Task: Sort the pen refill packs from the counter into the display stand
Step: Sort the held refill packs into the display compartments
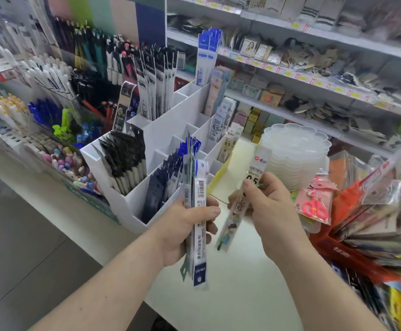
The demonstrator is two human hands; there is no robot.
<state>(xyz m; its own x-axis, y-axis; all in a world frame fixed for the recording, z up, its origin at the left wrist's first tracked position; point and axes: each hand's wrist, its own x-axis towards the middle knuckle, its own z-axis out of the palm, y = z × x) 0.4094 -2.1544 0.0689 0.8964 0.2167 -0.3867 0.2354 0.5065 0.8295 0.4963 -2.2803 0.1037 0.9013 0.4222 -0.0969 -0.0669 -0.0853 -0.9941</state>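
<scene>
Head view, the only one: both hands are raised over a white table [230, 295], just in front of a white display stand [132, 201] split into many upright compartments.

The left hand [185, 232] has its fingers curled round a bundle of refill packs [198, 225], held upright; the frontmost pack shows a barcode and a blue end at the bottom, and blue header tabs stick out above the fist. The bundle's top overlaps the stand's front right compartment in the picture (whether it touches the packs there, I cannot tell).

The right hand [268, 211] pinches a single clear pack [245, 197] between thumb and curled fingers; it is tilted, its top printed "0.5" with a red logo, its lower end hanging over the table between the two hands.

The stand already holds dark packs [125, 158] in its front left compartment, navy packs [163, 182] in the front right one, more black-headed packs further back and tall blue ones [206, 56] at the rear.

Right of the stand sits a stack of clear plastic trays [295, 154], beside it a packet with pink scissors [314, 204]. Shelves [314, 75] of blurred goods run behind.
</scene>
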